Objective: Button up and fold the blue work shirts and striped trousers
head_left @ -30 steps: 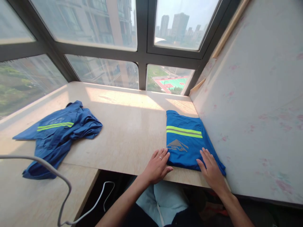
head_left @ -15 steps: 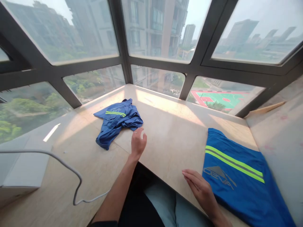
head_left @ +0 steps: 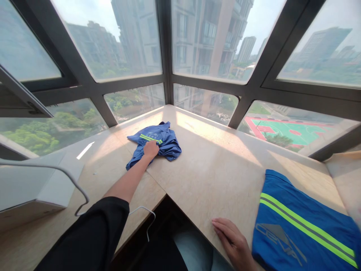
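Observation:
My left hand (head_left: 151, 149) is stretched forward, its fingers closed on the front of a crumpled blue work shirt (head_left: 170, 143). A yellow-and-grey reflective stripe and small grey print show on that shirt just above my knuckles. My right hand (head_left: 232, 241) rests by the counter's front edge, holding nothing, its fingers loosely stretched out side by side. Just to its right lies a folded blue work garment (head_left: 304, 203) with bright yellow-green reflective bands and a large grey logo. It runs out of view at the lower right.
A pale marble-patterned counter (head_left: 203, 177) spans the corner under dark-framed windows (head_left: 167, 56). A white box (head_left: 59, 184) sits at the left with a grey cable (head_left: 64, 171) running over it. The counter's front has a corner cut-out, with my lap below.
My left hand has reached forward and left, from beside the crumpled shirt onto it, and closed on its cloth. My right hand stays near the counter edge. The view has turned slightly left.

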A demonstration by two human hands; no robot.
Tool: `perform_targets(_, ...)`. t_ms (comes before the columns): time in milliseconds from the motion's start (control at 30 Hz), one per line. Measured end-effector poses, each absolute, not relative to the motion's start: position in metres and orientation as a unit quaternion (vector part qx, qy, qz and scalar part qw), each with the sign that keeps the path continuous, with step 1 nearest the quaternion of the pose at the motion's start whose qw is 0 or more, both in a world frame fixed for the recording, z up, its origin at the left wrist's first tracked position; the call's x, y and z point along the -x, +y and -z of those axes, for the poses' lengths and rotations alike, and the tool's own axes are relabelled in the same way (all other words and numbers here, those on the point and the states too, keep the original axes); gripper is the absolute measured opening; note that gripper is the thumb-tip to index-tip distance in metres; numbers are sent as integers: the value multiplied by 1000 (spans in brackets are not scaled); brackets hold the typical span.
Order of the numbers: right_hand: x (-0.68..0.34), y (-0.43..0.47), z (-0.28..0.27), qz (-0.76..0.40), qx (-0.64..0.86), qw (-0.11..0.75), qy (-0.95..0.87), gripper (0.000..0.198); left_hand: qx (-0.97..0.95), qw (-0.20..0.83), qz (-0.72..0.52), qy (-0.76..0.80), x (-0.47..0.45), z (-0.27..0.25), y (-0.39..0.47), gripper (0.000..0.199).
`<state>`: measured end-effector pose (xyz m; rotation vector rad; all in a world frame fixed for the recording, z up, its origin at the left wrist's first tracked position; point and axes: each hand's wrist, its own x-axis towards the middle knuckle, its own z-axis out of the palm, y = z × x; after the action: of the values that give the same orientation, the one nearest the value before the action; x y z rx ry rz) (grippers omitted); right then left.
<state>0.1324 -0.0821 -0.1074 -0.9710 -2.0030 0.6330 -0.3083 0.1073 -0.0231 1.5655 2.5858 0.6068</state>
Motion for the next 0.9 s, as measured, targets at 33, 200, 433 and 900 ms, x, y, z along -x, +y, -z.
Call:
perform_targets(33, -132, -82, 106, -255, 386, 403, -790, 20, -506, 24, -206, 837, 303, 21, 108, 25)
perform_targets(200, -128, -81, 98, -289, 403, 405, -768, 20, -526, -14, -288, 800, 247, 10, 108, 30)
perform_targets(433, -125, -82, 75, -414, 454, 407, -676, 30, -574, 120, -565, 581, 139, -31, 84, 14)
perform_targets(900, -170, -14, 17, -349, 476, 511, -625, 49, -354, 278, -639, 624, 96, 17, -20, 19)
